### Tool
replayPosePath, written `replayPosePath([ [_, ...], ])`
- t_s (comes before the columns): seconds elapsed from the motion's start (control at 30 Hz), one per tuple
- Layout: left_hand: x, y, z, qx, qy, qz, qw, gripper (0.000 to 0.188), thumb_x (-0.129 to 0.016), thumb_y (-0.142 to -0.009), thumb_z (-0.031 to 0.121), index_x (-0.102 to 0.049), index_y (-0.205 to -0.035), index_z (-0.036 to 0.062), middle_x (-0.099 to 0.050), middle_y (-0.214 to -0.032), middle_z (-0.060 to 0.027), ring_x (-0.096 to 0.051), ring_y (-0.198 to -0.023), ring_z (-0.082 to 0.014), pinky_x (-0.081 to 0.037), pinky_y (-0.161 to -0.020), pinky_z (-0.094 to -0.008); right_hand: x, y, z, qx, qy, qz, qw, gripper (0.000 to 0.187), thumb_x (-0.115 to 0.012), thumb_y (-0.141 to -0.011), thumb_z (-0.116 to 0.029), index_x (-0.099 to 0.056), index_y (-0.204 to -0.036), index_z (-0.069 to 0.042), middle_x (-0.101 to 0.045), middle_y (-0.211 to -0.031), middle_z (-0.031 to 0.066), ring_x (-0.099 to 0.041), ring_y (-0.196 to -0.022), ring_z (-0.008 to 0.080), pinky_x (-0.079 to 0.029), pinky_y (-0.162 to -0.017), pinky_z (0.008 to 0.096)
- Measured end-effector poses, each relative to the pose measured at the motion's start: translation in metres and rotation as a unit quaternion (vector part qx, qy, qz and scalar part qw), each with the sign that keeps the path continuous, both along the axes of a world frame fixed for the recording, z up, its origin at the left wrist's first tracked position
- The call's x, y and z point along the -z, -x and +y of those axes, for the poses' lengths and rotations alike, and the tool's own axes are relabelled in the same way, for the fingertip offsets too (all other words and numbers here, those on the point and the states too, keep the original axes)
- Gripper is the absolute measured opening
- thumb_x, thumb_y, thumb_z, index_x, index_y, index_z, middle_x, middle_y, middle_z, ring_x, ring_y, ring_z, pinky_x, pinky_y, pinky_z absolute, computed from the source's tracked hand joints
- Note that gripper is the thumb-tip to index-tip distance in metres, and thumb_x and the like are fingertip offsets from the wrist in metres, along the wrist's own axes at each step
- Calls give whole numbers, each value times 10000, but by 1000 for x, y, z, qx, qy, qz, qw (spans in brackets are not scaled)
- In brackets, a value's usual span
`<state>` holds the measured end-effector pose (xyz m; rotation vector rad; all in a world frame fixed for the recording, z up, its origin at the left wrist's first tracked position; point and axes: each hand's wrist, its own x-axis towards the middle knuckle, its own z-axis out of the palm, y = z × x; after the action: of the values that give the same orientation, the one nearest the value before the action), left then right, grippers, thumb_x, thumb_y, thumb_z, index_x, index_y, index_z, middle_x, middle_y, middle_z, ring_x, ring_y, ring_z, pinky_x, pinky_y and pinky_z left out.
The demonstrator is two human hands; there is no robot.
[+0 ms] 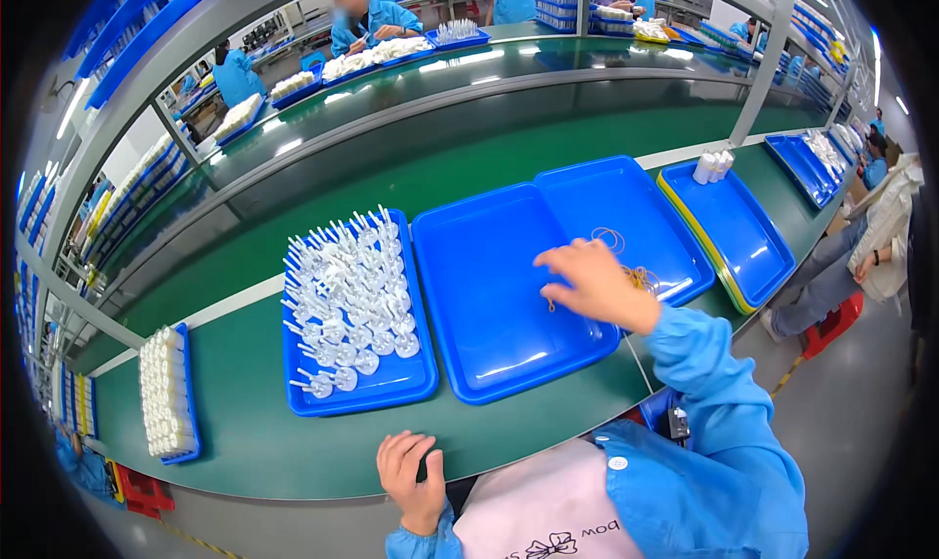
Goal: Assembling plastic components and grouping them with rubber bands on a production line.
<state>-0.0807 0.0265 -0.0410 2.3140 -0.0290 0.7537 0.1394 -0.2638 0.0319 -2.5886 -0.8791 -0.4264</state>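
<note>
My right hand (595,283) reaches over the blue trays, index finger and thumb apart. It looks to hold nothing. Beneath it lies an empty-looking blue tray (489,314), overlapped with another blue tray (597,192) on its right. Tan rubber bands (641,279) lie in a loose bunch by my right wrist, and a thin loop (608,236) sits just beyond the hand. My left hand (413,479) rests at the near table edge, fingers slightly bent and thumb apart, with nothing in it. Left of the trays, another blue tray (426,388) bears many clear, thin-stemmed plastic parts (347,295).
White cylindrical parts (164,393) fill a narrow tray at far left. On the right, stacked blue and yellow trays (729,236) hold a few white bottles (712,167). A green conveyor (450,153) runs behind; metal posts (768,60) rise there. Co-workers (377,21) sit across.
</note>
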Motion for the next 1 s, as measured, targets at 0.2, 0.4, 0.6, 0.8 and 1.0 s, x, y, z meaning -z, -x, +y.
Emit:
replayPosePath([
  [0.2, -3, -3, -15, -31, 16, 6, 999, 98, -660, -778, 79, -693, -868, 58, -661, -884, -83, -629, -892, -290, -458, -918, -466, 15, -31, -30, -32, 3, -8, 999, 107, -628, -808, -137, -629, -915, -125, -637, -804, 74, -617, -811, 272, -405, -726, 420],
  [0.4, -25, -13, -36, -40, -9, -5, 999, 67, -668, -794, 72, -698, -852, 55, -661, -837, -93, -628, -809, -288, -501, -774, -407, 0, -19, -61, -56, 142, 32, 988, 143, -603, -793, -109, -609, -935, -96, -660, -844, 101, -648, -842, 297, -437, -755, 462],
  [0.6, -53, -16, -72, -36, -105, -40, 993, 85, -712, -770, 69, -717, -854, 82, -674, -801, -73, -641, -740, -255, -508, -686, -352, 36, -47, -72, -147, 48, 97, 983, 75, -591, -782, -110, -607, -731, -57, -623, -673, 159, -619, -665, 368, -452, -612, 502],
  [0.8, -50, 23, -95, -110, -112, -43, 987, 80, -737, -780, 139, -721, -851, 105, -674, -768, -25, -641, -697, -209, -501, -637, -328, -13, -47, -89, -189, -36, 104, 976, 53, -626, -766, -78, -634, -747, -29, -636, -687, 159, -634, -637, 322, -484, -575, 401],
  [1.0, -45, 29, -111, -118, -122, -9, 985, 61, -728, -789, 143, -720, -837, 107, -673, -759, -25, -640, -687, -209, -491, -601, -328, -31, -65, -136, -116, -64, 143, 981, 29, -641, -746, -5, -614, -735, -7, -619, -645, 129, -604, -558, 222, -446, -514, 332],
])
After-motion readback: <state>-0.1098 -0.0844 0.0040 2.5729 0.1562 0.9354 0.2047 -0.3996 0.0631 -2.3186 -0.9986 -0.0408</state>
